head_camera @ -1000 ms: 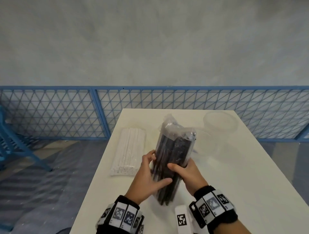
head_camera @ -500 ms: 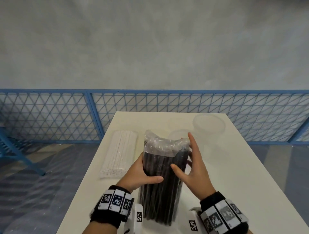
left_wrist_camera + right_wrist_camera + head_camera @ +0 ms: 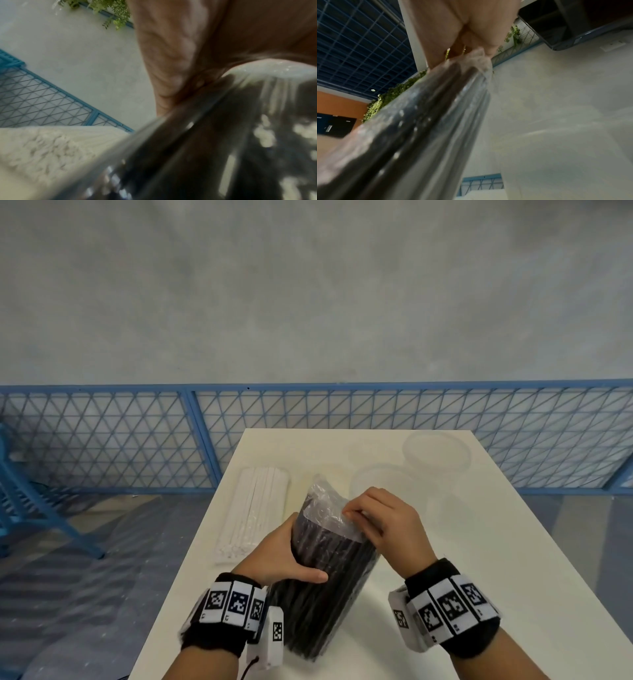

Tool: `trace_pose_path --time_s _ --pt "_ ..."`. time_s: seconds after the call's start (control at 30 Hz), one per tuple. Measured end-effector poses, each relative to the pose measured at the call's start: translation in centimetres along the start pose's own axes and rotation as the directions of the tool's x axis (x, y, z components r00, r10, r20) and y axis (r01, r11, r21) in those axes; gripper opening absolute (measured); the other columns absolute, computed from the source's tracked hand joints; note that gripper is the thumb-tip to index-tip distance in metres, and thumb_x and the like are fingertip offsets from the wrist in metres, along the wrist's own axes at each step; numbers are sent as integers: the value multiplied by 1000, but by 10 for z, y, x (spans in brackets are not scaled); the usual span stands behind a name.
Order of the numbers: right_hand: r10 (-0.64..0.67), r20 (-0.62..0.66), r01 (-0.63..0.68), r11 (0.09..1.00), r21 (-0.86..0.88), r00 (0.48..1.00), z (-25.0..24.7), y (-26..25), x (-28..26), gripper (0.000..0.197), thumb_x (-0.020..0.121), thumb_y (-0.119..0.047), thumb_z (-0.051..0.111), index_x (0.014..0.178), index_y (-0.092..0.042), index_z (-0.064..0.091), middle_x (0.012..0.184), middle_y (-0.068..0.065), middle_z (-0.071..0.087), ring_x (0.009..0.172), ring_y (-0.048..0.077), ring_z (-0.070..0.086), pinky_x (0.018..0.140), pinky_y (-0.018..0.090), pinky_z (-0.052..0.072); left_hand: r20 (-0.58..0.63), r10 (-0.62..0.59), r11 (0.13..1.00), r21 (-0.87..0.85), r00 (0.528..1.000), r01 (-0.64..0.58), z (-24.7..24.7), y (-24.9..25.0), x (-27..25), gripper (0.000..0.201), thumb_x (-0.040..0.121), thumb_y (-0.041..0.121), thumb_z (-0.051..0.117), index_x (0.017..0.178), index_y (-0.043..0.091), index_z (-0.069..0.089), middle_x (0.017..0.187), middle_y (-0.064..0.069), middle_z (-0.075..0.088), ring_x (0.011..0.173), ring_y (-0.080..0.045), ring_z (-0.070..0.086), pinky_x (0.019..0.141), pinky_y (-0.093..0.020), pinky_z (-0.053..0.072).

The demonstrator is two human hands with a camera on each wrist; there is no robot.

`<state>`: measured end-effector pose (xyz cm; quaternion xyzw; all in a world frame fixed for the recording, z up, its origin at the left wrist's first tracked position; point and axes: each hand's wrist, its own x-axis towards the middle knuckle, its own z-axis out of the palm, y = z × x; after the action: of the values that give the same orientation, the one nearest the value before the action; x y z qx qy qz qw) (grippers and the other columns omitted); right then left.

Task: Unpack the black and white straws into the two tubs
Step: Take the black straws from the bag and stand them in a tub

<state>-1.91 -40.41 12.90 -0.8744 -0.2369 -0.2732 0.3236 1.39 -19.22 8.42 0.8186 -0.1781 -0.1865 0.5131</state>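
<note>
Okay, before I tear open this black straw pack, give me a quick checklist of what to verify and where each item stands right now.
1. Pack steadied: ok. The left hand grips the side of the black straw pack.
2. Hold on the wrapper: ok. The right hand pinches the clear plastic at the pack's top end.
3. Wrapper opened: cannot tell; no tear shows.
4. Tubs ready: ok. Two clear tubs stand uncovered on the table beyond the pack.
5. White straw pack out of the way: ok. It lies flat, to the left of the black pack.
</note>
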Motion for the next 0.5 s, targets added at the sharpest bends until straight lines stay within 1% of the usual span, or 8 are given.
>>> trace_pose_path --time_s 0.07,0.13,0.17,0.23,0.3,0.37,0.43,0.5 --pt "6 130 -15 997 70 991 -4 4 3 12 85 -30 57 93 -25 64 94 -12 62 89 4 53 79 16 43 -14 -6 999 -43 1000 5 0 -5 -2 89 53 26 90 126 41 42 123 14 60 116 0 56 102 -30 44" --pt "-15 236 0 998 64 972 -9 11 2 23 82 -30 64 105 -31 62 110 -14 61 103 3 50 91 13 38 -31 -25 997 -73 999 23 -4 -10 -4 92 51 30 90 129 38 41 125 15 59 118 -1 55 103 -30 42" --pt "-15 266 1 999 53 964 -10 13 0 28 82 -28 66 109 -33 60 115 -14 59 107 3 50 93 13 38 -32 -32 997 -74 999 30 -6 -12 -5 93 51 30 90 130 38 40 126 16 58 118 0 54 103 -29 41" --pt "-6 282 0 1000 21 959 -9 15 -3 32 83 -22 65 113 -32 60 118 -11 59 107 6 51 91 16 41 -26 -39 997 -62 999 37 -8 -14 -5 91 52 28 89 128 40 40 125 18 57 117 2 54 102 -26 41" --pt "-12 246 11 1000 8 969 -4 15 -4 27 86 -21 61 112 -29 62 113 -8 62 102 6 51 86 14 41 -26 -46 998 -54 999 44 -8 -14 -4 88 54 26 89 125 42 41 124 18 58 115 3 54 101 -24 40" --pt "-24 181 25 1000 -3 983 -1 13 -4 20 87 -28 54 104 -25 65 101 -6 65 92 6 50 79 14 41 -26 -48 997 -61 999 46 -7 -13 -2 84 55 24 89 122 43 42 122 17 59 114 3 55 99 -23 41" --pt "-30 98 35 998 -50 995 1 13 -3 18 88 -28 50 93 -22 66 86 -5 64 82 7 48 71 17 41 -14 -44 997 -64 999 43 -6 -11 -1 87 52 28 89 124 41 43 122 15 61 113 1 56 99 -25 42" --pt "-23 33 27 993 -114 999 3 10 -4 19 89 -27 48 86 -20 65 78 -5 62 75 8 47 64 22 41 7 -32 998 -58 999 33 -3 -9 -1 88 49 31 88 125 39 43 121 13 62 113 1 57 99 -25 44"
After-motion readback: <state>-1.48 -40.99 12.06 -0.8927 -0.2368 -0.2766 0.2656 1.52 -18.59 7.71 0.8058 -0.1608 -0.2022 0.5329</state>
